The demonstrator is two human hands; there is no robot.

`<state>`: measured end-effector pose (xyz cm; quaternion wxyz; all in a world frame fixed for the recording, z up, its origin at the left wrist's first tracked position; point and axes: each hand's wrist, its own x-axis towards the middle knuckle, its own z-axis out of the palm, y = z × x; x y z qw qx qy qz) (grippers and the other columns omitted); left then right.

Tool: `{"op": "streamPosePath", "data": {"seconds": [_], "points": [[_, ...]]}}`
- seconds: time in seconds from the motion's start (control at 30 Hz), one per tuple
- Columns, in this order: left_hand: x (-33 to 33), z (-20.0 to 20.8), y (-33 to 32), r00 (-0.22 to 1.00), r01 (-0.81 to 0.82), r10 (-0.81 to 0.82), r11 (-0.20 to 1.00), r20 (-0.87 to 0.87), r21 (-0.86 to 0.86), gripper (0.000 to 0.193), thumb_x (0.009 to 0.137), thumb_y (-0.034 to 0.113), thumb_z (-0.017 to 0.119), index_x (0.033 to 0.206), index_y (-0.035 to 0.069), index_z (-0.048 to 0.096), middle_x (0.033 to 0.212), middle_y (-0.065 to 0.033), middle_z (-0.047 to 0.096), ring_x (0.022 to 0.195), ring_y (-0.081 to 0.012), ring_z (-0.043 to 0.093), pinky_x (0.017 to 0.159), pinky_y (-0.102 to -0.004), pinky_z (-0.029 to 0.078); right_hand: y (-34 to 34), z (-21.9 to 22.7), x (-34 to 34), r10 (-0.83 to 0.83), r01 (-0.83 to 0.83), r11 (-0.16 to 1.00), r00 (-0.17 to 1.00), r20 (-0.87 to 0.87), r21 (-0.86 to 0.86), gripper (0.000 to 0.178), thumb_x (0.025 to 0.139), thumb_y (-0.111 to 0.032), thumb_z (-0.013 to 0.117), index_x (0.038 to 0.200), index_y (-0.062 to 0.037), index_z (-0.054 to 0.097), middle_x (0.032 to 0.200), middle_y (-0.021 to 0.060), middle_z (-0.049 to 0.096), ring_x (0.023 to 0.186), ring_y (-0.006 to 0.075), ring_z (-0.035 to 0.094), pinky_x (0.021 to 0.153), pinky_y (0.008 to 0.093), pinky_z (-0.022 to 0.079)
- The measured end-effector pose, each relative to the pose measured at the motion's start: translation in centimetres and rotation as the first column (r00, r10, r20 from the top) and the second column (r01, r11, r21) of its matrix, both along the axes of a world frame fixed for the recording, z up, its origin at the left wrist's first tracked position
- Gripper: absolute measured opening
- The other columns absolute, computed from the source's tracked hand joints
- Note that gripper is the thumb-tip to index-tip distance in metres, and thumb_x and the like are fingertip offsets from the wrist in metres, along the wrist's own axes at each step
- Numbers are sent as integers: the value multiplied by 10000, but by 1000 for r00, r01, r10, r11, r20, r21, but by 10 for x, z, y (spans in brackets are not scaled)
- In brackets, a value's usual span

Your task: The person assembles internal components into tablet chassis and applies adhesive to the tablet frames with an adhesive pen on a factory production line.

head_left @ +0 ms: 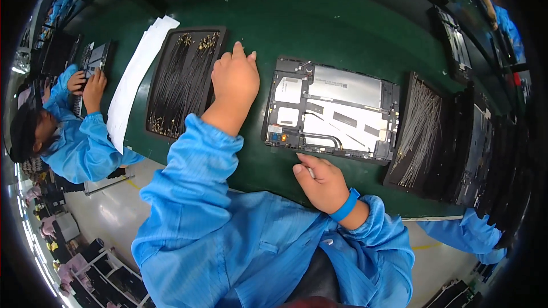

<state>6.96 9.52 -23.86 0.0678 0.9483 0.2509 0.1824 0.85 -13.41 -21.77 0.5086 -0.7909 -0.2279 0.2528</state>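
Observation:
My left hand [237, 80] is at the right edge of a black tray [222, 35] that holds thin black cables [185, 77] with gold-coloured ends. Its index finger and thumb point forward, a little apart, and I see nothing between them. A tablet-like device with its inside exposed [334, 111] lies between my hands, showing silver and white panels, a dark frame and small parts along its edges. Just below its front edge my right hand [324, 182], with a blue wristband [346, 205], is curled closed. A small pale bit shows between its fingers, too hidden to name.
White paper sheets [137, 74] lie left of the cable tray. Right of the device sits another dark tray [394, 178] with grey cables [421, 125], and beyond it stand more dark panels [476, 148]. A co-worker's hands [91, 88] handle a similar device at far left.

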Motion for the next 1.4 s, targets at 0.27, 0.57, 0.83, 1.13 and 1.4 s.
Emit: {"op": "streamPosePath", "data": {"seconds": [0.27, 0.57, 0.83, 1.13, 1.4], "points": [[-33, -8, -21, 994, 103, -96, 982, -50, 160, 240, 770, 242, 492, 941, 99, 583, 889, -133, 525, 835, -351, 430, 718, -430, 366, -5, -6, 1, -39, 40, 999, 999, -38, 25, 286, 771, -220, 546, 986, -31, 543, 767, 164, 565, 696, 246, 561, 642, 291, 449], [-177, 26, -59, 741, 600, -638, 769, -210, -220, 307, 688, 222, 586, 944, 58, 545, 974, -176, 474, 929, -355, 435, 845, -447, 346, -12, -6, 5, -75, 150, 986, 799, -596, 77, 315, 811, -233, 512, 1054, -34, 502, 722, 29, 536, 558, 52, 467, 446, 193, 390], [-215, -5, -51, 674, 735, -738, 667, 23, -123, 234, 687, 117, 537, 916, 71, 553, 939, -91, 533, 905, -266, 495, 887, -439, 355, -11, -2, 12, -91, 179, 981, 758, -646, 72, 320, 813, -197, 506, 1072, -11, 474, 814, 60, 542, 615, 89, 482, 457, 201, 407], [-144, 46, -61, 657, 743, -665, 651, 356, -155, 198, 662, 77, 590, 845, 24, 536, 808, -89, 547, 747, -244, 547, 607, -320, 452, -9, 33, 9, 25, 55, 995, 681, -732, 85, 354, 811, -236, 515, 1090, -24, 463, 836, 49, 554, 646, 69, 486, 491, 181, 403], [-125, 61, -70, 418, 891, -882, 353, 217, -285, 499, 698, 98, 562, 1138, -35, 368, 677, -68, 547, 554, -185, 546, 471, -272, 434, -13, 57, 25, 225, -171, 972, 501, -836, 159, 272, 811, -228, 502, 1014, -49, 522, 828, 18, 578, 625, 35, 468, 495, 163, 378]]}}
